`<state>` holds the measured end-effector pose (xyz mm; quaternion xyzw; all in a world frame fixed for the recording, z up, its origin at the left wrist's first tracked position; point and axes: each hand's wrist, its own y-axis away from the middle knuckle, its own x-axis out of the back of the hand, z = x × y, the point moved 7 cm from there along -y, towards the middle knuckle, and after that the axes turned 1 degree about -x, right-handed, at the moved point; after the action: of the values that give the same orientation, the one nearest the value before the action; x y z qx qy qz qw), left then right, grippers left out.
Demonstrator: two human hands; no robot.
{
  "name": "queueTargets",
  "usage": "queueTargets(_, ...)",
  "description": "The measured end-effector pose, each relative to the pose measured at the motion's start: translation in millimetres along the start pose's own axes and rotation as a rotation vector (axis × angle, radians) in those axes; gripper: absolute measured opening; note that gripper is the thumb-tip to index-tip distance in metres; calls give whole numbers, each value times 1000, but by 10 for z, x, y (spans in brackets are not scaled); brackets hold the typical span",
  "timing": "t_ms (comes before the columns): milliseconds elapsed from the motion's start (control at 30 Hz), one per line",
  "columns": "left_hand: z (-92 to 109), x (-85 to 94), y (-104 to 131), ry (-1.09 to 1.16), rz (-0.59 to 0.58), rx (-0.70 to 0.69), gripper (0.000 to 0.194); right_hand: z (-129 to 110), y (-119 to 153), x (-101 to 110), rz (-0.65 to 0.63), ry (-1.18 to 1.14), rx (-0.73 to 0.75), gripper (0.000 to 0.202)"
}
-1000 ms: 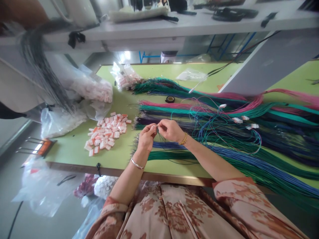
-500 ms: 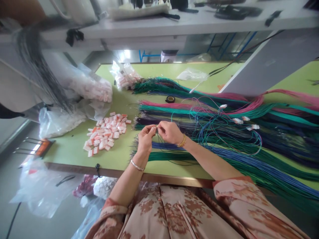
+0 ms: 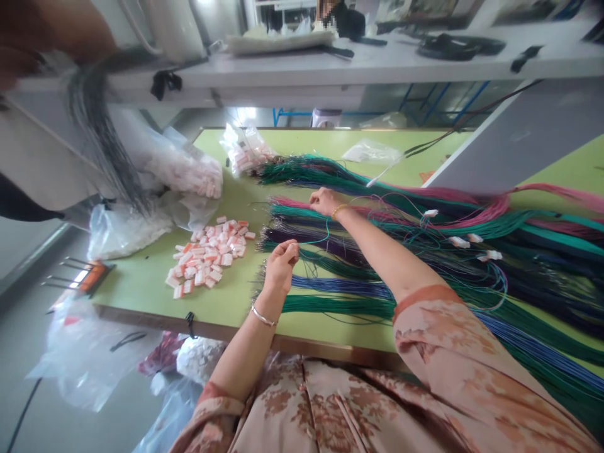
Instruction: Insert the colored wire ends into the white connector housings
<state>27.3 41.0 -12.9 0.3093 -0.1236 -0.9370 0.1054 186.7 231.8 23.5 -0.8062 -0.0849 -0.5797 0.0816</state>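
My left hand (image 3: 281,263) is closed in a pinch above the green table, mostly hiding a small connector at its fingertips. A teal wire (image 3: 317,241) runs from those fingertips and loops up to the right. Farther back, my right hand (image 3: 324,202) is over the bundle of pink wires (image 3: 292,204), fingers bent together; what they hold, if anything, is hidden. Teal, dark and blue wire bundles (image 3: 335,285) lie alongside, their stripped ends pointing left. Left of my left hand is a loose pile of white-and-orange connectors (image 3: 207,255).
Wires with white connectors (image 3: 458,242) lie across the bundles at right. Plastic bags of connectors (image 3: 193,170) stand at the left. An orange rack with metal prongs (image 3: 87,277) is at the left edge. A shelf (image 3: 302,77) crosses above, with a slanted grey support (image 3: 514,138) at right.
My right hand has moved away from my left, back to the pink wires. My left hand stays pinched, a teal wire now showing from it. The view has shifted slightly.
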Motion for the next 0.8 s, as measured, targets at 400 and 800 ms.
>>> queueTargets(400, -28, 8, -3, 16, 1, 25, 24, 6, -83, -42, -35, 253, 183, 25)
queueTargets(800, -31, -9, 21, 15, -10, 46, 25, 53, -165, 355, -4, 62, 84, 24)
